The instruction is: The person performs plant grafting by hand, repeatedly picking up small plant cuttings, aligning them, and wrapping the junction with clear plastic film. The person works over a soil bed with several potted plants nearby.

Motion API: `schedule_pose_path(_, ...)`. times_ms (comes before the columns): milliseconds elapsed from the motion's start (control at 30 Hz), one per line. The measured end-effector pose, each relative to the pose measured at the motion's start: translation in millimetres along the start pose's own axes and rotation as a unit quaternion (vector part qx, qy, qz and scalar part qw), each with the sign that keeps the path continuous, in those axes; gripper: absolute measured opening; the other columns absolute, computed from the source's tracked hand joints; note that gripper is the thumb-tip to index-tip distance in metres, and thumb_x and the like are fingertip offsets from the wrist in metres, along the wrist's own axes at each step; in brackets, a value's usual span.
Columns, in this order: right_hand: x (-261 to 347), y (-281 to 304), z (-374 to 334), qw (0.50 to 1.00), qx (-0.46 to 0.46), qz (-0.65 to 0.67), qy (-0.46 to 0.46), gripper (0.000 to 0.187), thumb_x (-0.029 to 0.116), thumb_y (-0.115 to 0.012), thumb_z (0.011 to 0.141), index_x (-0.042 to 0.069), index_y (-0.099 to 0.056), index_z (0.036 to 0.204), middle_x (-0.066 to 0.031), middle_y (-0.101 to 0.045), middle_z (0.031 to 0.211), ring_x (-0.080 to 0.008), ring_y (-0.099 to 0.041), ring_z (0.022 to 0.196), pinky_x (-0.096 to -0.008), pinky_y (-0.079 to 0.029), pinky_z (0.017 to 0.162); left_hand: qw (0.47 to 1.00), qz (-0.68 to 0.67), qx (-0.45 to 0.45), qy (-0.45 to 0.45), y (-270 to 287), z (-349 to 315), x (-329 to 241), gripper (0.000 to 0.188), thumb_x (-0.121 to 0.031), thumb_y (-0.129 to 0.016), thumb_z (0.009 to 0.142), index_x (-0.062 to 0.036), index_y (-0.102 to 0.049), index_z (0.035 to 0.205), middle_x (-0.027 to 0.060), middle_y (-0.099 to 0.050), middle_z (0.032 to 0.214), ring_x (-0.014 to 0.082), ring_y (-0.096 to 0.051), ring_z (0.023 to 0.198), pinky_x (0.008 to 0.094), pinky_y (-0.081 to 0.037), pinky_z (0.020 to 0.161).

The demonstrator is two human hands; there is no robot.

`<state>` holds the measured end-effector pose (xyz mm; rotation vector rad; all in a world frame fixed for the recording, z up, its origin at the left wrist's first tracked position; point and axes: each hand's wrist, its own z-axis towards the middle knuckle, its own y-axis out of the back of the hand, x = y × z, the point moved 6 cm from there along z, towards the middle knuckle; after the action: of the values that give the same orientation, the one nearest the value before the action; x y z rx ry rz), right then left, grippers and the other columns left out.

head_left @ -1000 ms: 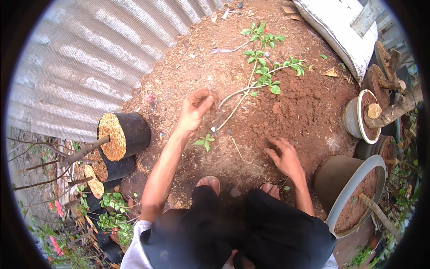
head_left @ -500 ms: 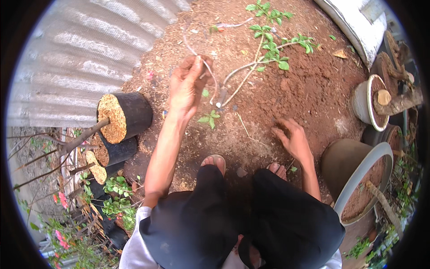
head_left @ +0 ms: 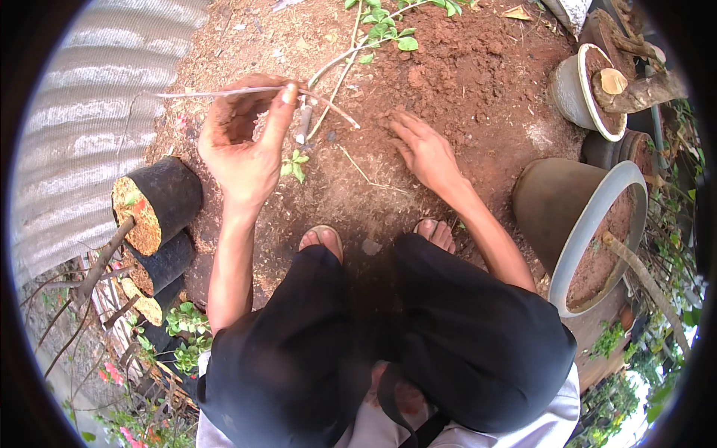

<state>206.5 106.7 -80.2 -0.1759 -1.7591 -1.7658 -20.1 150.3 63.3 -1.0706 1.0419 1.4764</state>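
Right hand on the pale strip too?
No, only the left hand pinches the pale strip; the right hand is apart from it, beside the loose soil.

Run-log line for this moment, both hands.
left hand: pinching thin strip | right hand: open, nothing visible held, contact with soil unclear | leafy stems: beyond left hand

No readable words, labels, brands, numbers or signs anywhere in view
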Motion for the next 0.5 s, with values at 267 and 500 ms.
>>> schedule_pose_path(267, -2, -34, 16, 0.998, 0.019, -0.037, 0.044, 0.034, 0.004, -0.054, 0.079, 0.004, -0.062, 0.112, -0.0144, -0.057, 0.124, -0.0324, -0.051, 0.119, -0.04, -0.043, 0.099, 0.999, 0.044, 0.027, -0.011, -5, -11, 6, 0.019, 0.004, -0.068, 0.08, 0.0038, -0.062, 0.098, 0.0075, -0.067, 0.087, 0.009, -0.061, 0.078, 0.0214, -0.049, 0.071)
schedule_pose_path(500, -8, -34, 14, 0.997, -0.004, -0.044, 0.071, 0.034, -0.003, -0.059, 0.073, 0.007, -0.067, 0.105, -0.0107, -0.062, 0.117, -0.0294, -0.06, 0.107, -0.0381, -0.05, 0.091, 0.997, 0.072, 0.025, -0.019, -6, -12, 9, 0.018, 0.002, -0.069, 0.08, 0.0027, -0.063, 0.096, 0.006, -0.067, 0.085, 0.0066, -0.058, 0.073, 0.0205, -0.047, 0.066)
